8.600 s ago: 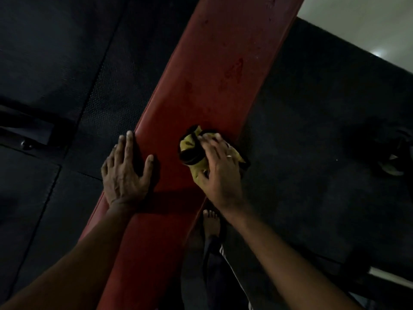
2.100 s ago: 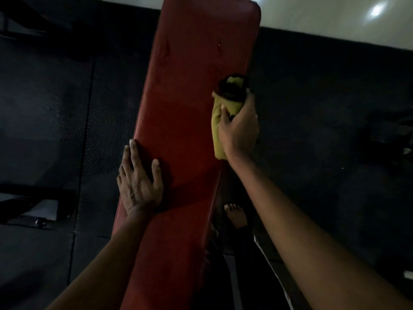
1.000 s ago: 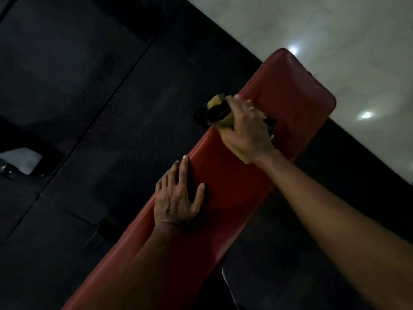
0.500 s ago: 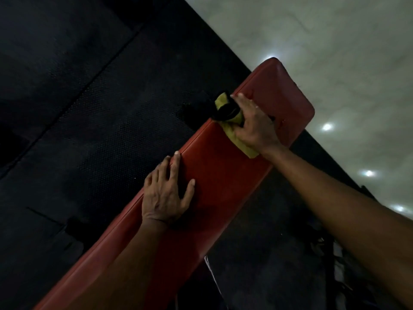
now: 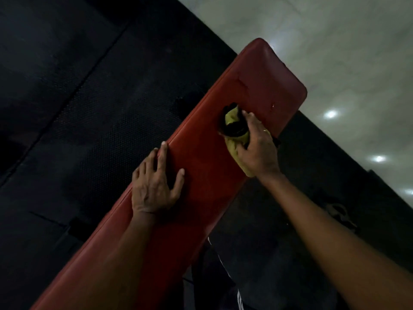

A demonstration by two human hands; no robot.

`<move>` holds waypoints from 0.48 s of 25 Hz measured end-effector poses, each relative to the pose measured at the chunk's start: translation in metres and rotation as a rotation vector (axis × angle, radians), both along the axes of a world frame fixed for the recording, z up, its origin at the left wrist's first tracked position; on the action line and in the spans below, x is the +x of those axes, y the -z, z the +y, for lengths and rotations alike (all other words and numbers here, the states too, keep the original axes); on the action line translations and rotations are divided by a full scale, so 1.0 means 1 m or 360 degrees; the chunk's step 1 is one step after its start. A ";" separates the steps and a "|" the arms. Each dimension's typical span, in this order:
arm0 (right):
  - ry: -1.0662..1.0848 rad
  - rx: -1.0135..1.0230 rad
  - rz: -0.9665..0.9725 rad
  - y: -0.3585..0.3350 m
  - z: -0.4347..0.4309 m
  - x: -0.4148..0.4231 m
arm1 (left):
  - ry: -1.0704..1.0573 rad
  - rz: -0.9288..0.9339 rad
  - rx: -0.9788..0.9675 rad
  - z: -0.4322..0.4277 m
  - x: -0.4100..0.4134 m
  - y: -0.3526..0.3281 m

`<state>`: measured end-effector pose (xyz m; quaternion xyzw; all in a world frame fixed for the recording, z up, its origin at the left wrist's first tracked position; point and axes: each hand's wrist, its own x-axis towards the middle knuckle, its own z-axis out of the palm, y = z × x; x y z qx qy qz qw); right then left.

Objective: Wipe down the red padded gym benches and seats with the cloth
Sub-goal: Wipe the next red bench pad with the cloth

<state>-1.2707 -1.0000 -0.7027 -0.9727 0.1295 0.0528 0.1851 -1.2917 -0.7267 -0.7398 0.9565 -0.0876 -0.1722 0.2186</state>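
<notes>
The bunched yellow-and-black cloth [image 5: 234,128] is gripped by the right hand [image 5: 257,148] near the long red padded bench's [image 5: 201,175] far end; the left hand [image 5: 154,186] is laid flat, open; the end strip is judged unwiped.

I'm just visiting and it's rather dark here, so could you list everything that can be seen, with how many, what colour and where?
bench: one, red, padded, running from lower left to upper right.
cloth: one, yellow and black, bunched on the bench near its far end, under the right hand.
mats: several, black, on the floor on both sides of the bench.
floor: pale, shiny, upper right, with light spots.
left hand: one, flat on the bench's left edge.
right hand: one, fingers closed over the cloth.
</notes>
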 end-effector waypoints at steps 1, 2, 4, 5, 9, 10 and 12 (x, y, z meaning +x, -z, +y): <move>0.0365 0.0052 -0.0076 0.005 0.008 -0.008 | -0.0022 0.0004 0.0002 -0.002 0.002 -0.001; 0.0695 0.0104 -0.0122 0.009 0.027 -0.020 | -0.0078 0.0030 -0.0011 -0.004 0.003 -0.004; 0.0924 0.0194 -0.0138 0.010 0.072 -0.054 | -0.0251 0.0134 -0.0064 -0.012 0.008 -0.011; 0.0856 0.0245 -0.0147 0.008 0.087 -0.071 | -0.0317 0.0186 -0.0106 -0.019 0.012 -0.014; 0.1035 0.0471 -0.0333 0.011 0.093 -0.099 | -0.0156 0.0149 -0.0277 -0.056 0.051 -0.017; 0.1204 0.0487 -0.0407 0.013 0.085 -0.091 | -0.0065 0.0155 -0.0314 -0.065 0.066 -0.015; 0.1424 0.0481 -0.0481 0.015 0.057 -0.064 | 0.0060 0.0191 -0.0337 -0.084 0.093 -0.011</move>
